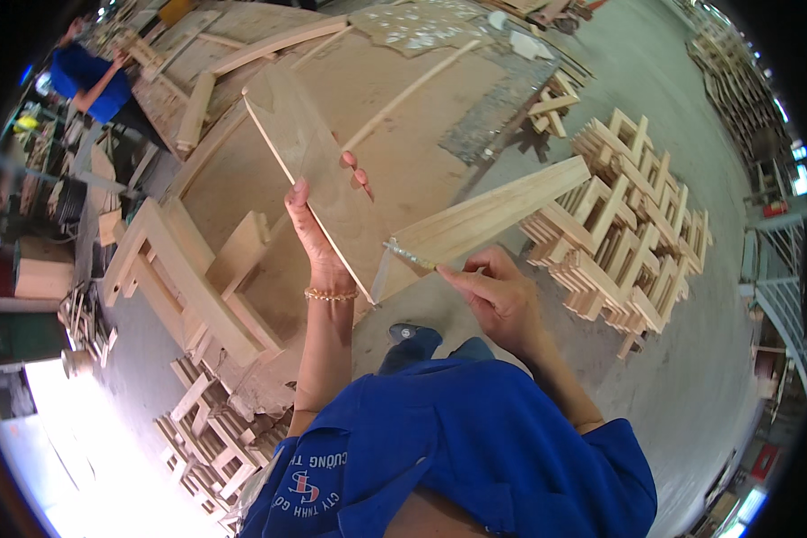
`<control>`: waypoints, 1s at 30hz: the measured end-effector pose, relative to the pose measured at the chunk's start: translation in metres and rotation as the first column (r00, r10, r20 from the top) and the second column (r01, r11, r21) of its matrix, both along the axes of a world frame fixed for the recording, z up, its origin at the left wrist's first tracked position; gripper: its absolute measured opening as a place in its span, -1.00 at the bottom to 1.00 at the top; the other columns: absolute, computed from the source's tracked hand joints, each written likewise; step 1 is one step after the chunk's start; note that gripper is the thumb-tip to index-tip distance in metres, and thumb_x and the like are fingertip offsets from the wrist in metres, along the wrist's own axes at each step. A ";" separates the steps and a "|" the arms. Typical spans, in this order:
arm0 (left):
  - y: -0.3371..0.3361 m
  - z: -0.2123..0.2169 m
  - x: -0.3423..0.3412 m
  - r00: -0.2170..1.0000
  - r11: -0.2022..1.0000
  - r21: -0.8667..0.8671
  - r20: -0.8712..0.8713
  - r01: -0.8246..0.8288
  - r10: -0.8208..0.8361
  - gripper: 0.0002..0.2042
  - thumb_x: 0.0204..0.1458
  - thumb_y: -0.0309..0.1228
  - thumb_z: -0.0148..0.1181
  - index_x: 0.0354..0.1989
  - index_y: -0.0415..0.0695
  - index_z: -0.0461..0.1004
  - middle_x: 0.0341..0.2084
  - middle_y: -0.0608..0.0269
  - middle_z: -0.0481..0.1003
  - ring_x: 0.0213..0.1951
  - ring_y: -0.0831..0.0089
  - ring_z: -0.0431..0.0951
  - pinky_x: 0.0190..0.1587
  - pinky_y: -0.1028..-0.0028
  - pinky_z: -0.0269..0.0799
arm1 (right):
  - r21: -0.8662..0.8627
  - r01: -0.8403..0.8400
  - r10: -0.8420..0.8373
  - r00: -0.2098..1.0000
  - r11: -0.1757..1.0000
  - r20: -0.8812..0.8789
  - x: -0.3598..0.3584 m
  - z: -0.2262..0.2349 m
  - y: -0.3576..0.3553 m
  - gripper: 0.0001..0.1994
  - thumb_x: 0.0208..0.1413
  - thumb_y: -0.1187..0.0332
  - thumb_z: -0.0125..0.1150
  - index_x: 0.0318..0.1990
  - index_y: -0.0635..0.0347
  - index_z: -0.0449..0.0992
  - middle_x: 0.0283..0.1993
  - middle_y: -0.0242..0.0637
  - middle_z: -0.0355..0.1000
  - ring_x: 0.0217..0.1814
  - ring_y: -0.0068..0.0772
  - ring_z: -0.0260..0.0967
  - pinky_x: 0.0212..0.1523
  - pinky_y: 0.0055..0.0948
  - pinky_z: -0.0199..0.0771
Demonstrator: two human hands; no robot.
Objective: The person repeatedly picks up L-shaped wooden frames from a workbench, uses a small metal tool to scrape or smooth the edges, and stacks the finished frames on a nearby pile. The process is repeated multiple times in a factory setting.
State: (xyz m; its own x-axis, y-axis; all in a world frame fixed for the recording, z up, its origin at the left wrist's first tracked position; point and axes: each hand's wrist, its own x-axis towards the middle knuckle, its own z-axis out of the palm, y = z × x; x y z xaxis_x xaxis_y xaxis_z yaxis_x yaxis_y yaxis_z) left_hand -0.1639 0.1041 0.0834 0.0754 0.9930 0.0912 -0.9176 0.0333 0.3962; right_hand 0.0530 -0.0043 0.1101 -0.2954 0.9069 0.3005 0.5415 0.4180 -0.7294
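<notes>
My left hand (316, 238) grips a flat pale wooden board (287, 125), its thumb at the left edge and several fingertips showing at the opposite edge. My right hand (498, 296) pinches a thin stick (412, 257) with a whitish, crusted end, which lies over the near end of the board. Another long wooden board (502, 202) slants up to the right behind the stick. Whether the two boards are joined cannot be made out.
A brown-topped workbench (403, 134) lies beneath, with a wooden frame (197, 269) at its left. Stacked wooden frames (623, 224) stand on the floor at right, more frames (211, 430) at lower left. A co-worker in blue (90, 81) stands far left.
</notes>
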 end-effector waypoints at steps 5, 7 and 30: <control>-0.018 -0.005 0.052 0.993 0.994 -0.012 0.031 0.111 -0.111 -0.34 -0.08 -0.14 0.13 0.18 -0.21 0.13 -0.22 0.17 0.40 -0.28 0.34 0.47 -0.21 0.42 0.51 | -0.131 -0.184 0.164 0.975 0.974 -0.152 0.054 0.005 -0.046 -0.66 -0.03 0.55 0.17 -0.05 0.01 0.52 -0.36 -0.31 0.33 -0.33 -0.39 0.36 -0.36 -0.48 0.34; -0.034 -0.004 0.079 0.990 0.989 -0.051 0.019 0.140 -0.139 -0.40 -0.02 -0.14 0.08 0.16 -0.23 0.15 -0.22 0.14 0.39 -0.26 0.35 0.45 -0.17 0.41 0.48 | -0.181 -0.212 0.134 0.920 0.960 -0.369 0.084 0.006 -0.070 -0.67 0.00 0.54 0.16 -0.04 0.04 0.51 -0.35 -0.31 0.33 -0.30 -0.40 0.35 -0.32 -0.51 0.32; -0.200 0.005 0.440 0.197 0.123 -0.267 0.272 0.956 -0.942 -0.34 -0.03 -0.26 0.15 0.18 -0.35 0.05 -0.16 0.04 0.38 -0.10 0.19 0.44 -0.07 0.27 0.47 | -0.175 0.978 -0.974 0.077 0.116 -0.213 0.326 -0.091 -0.366 -0.80 0.12 0.34 0.10 -0.24 0.28 0.56 -0.48 -0.38 0.40 -0.47 -0.62 0.28 -0.42 -0.56 0.30</control>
